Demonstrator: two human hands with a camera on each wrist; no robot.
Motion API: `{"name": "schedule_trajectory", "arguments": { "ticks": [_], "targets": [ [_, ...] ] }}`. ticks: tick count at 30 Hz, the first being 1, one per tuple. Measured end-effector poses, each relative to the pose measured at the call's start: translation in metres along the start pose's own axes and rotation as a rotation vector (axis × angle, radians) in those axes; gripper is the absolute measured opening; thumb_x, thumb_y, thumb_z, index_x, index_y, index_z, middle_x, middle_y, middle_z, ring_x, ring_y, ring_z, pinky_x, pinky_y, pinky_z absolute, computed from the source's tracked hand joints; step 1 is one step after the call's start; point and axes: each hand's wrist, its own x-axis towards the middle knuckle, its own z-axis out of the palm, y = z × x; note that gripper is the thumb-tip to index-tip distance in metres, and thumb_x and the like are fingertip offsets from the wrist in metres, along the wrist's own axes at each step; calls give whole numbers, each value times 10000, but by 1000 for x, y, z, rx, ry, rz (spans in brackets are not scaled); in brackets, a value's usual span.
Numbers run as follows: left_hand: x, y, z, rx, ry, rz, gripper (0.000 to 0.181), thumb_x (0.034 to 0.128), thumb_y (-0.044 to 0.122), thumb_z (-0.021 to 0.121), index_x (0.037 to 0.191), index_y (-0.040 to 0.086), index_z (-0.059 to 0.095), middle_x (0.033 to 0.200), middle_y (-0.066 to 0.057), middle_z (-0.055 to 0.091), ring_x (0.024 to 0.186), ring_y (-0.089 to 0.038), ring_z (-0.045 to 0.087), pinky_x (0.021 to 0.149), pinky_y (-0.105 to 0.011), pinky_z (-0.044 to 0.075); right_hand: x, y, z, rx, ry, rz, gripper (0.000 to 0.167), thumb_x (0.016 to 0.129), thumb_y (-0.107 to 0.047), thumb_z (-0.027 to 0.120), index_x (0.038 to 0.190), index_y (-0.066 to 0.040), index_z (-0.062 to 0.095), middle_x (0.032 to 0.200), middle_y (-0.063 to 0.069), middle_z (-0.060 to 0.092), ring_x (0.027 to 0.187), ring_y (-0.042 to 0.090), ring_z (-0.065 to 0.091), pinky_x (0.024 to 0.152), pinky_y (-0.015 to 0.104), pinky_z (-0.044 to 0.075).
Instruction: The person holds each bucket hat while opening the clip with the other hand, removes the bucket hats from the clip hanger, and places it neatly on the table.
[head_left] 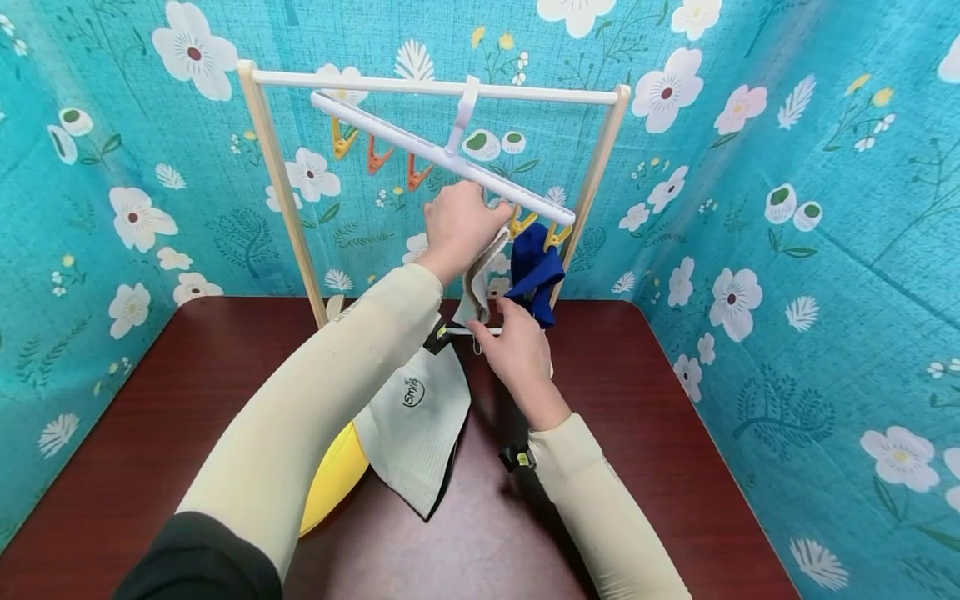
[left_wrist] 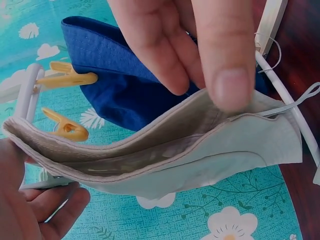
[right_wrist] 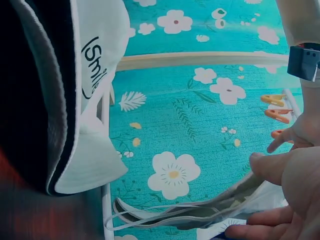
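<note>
A pale hat (left_wrist: 200, 165) with a thin cord hangs folded beneath the white clip hanger (head_left: 442, 156). My left hand (head_left: 462, 221) grips the hat's upper end just below the hanger bar; its fingers (left_wrist: 55, 210) partly curl beside a pale piece, perhaps a clip. Around the hat's lower part is my right hand (head_left: 521, 346), its thumb (left_wrist: 232, 90) over one edge and its fingers spread apart. To the right, a dark blue hat (head_left: 534, 271) hangs from a yellow clip (head_left: 557, 237). Another yellow clip (left_wrist: 65, 127) sits beside the pale hat.
The hanger hooks over a wooden rack (head_left: 300, 79). Orange clips (head_left: 377, 156) hang on its left half. On the dark red table (head_left: 660, 500) lie a white bucket hat (head_left: 408, 417) marked "Smile" and something yellow (head_left: 337, 475). Flowered teal cloth (head_left: 810, 250) stands behind and beside.
</note>
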Motion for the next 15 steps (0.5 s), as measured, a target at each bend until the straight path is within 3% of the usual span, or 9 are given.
{"name": "schedule_trajectory", "arguments": {
  "ticks": [4,9,15],
  "targets": [
    [-1,2,-3,-10,1,5,440,955,547,583,722,180,515,608,7,479,635,-219,542,788,-409,417,6,-6,4,-48,5,12,674,914,-611,668,1414,-167,579,1249,70,689,1080,281,683,870,509,557],
    [-2,3,-5,-49,-2,1,461,954,541,590,699,170,489,591,10,432,597,-218,496,707,-366,380,16,-11,11,-98,43,30,552,884,-674,664,1134,-183,623,886,10,668,759,231,667,639,445,526],
    [-5,-2,-2,-144,-18,-11,491,949,538,618,673,157,479,566,9,395,536,-208,461,541,-328,346,22,-11,14,-132,63,9,384,958,-576,629,867,-204,608,667,7,598,622,232,633,552,432,489]
  ]
}}
